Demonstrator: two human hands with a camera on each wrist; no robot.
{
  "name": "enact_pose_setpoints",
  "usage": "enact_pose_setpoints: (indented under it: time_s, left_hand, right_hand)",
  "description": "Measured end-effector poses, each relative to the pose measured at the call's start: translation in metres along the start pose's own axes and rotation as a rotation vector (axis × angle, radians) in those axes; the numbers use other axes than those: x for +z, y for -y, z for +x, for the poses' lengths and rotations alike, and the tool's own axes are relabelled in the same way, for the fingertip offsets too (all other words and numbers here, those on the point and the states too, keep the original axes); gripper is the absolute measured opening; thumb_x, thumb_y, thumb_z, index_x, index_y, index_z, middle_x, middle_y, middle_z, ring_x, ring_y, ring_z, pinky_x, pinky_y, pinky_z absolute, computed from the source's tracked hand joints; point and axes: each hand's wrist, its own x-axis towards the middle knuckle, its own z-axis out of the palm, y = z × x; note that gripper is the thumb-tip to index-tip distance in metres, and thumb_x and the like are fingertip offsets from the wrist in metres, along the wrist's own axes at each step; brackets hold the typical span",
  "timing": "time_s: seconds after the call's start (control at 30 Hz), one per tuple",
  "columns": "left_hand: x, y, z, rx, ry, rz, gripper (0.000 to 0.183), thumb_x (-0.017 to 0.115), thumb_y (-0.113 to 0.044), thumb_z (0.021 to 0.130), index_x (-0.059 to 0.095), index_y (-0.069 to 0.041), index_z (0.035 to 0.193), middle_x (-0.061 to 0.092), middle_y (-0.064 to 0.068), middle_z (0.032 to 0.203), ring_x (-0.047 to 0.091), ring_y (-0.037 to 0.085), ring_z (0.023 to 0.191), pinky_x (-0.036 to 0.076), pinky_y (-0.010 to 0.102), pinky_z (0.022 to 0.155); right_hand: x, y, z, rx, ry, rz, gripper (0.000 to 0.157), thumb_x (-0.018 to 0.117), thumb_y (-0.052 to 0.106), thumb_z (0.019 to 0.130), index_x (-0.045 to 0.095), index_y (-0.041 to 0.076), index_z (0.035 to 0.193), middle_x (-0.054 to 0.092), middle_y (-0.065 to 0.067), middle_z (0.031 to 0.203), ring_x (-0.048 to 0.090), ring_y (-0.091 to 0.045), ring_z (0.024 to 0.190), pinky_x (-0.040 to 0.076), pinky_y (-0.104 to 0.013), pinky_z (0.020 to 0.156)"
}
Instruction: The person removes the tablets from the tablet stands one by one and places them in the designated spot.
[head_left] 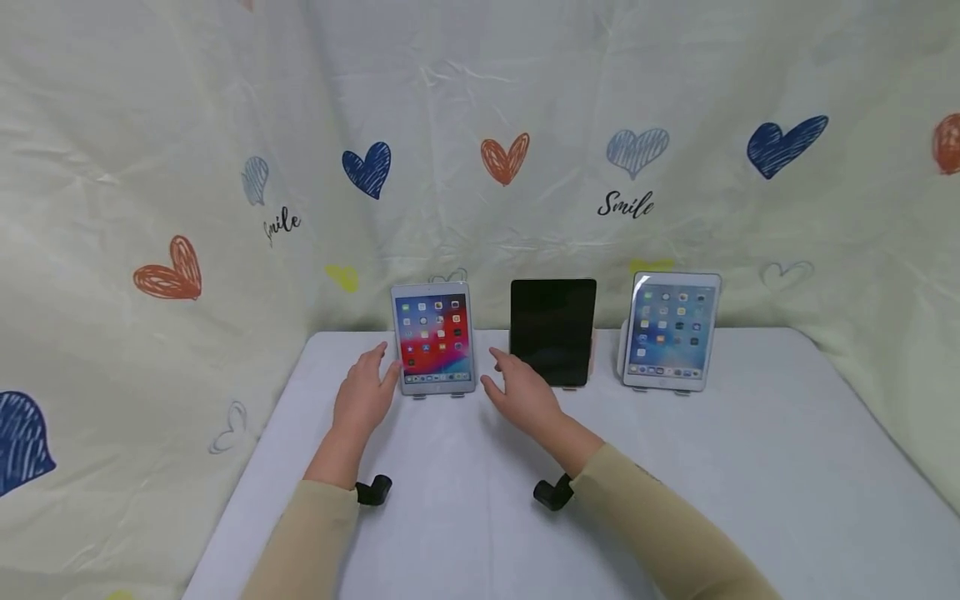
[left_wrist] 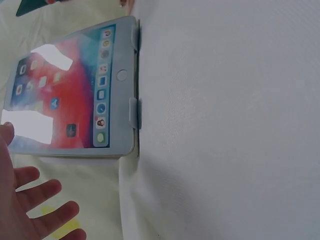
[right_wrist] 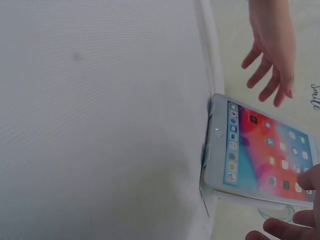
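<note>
A white tablet [head_left: 433, 337] with a lit red-and-blue home screen leans upright on a stand whose small lips [left_wrist: 134, 114] show at its lower edge. My left hand [head_left: 363, 396] is at its left side, fingers spread and fairly straight. On the other side my right hand [head_left: 525, 396] reaches in with relaxed, parted fingers, just in front of a black tablet [head_left: 553, 329] whose screen is dark. In the left wrist view the left thumb overlaps the white tablet's edge; I cannot tell whether it touches. The right wrist view shows both hands flanking this tablet.
Farther right, another white tablet [head_left: 670, 333] with a lit blue screen stands on its own stand. A white cloth covers the table [head_left: 465, 533]. Behind it hangs a pale curtain [head_left: 450, 92] printed with hearts. Black wrist cameras [head_left: 553, 493] protrude from both sleeves.
</note>
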Motion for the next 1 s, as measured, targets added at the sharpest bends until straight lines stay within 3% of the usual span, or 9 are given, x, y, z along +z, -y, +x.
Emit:
enact_pose_setpoints:
  time_s: [0.3,0.57,1.0]
  left_hand:
    - [0.006,-0.006,0.016,-0.057,0.008,-0.018,0.066,0.045,-0.051,0.102,0.031,-0.015,0.155,0.041,0.014,0.151,0.040,0.036,0.137,0.038,0.056,0.106]
    - [0.011,-0.001,0.032,-0.041,-0.005,-0.049,0.069,0.040,-0.057,0.101,0.032,-0.014,0.155,0.042,0.013,0.151,0.041,0.036,0.137,0.037,0.055,0.107]
    - [0.010,-0.008,0.038,-0.031,-0.016,-0.142,0.068,0.043,-0.054,0.101,0.032,-0.014,0.155,0.041,0.013,0.151,0.044,0.034,0.135,0.040,0.054,0.105]
  right_hand:
    - [0.003,0.009,0.012,0.008,0.027,-0.008,0.070,0.065,0.037,0.095,0.035,0.015,0.154,0.060,-0.009,0.134,0.058,-0.025,0.121,0.052,-0.044,0.094]
    - [0.002,0.022,0.026,0.013,0.060,0.019,0.078,0.066,0.034,0.096,0.023,0.011,0.157,0.053,-0.011,0.141,0.052,-0.025,0.129,0.051,-0.043,0.096]
    - [0.016,0.031,0.055,0.047,-0.024,0.122,0.083,0.069,0.034,0.093,0.022,0.011,0.158,0.047,-0.012,0.144,0.050,-0.027,0.129,0.051,-0.046,0.094]
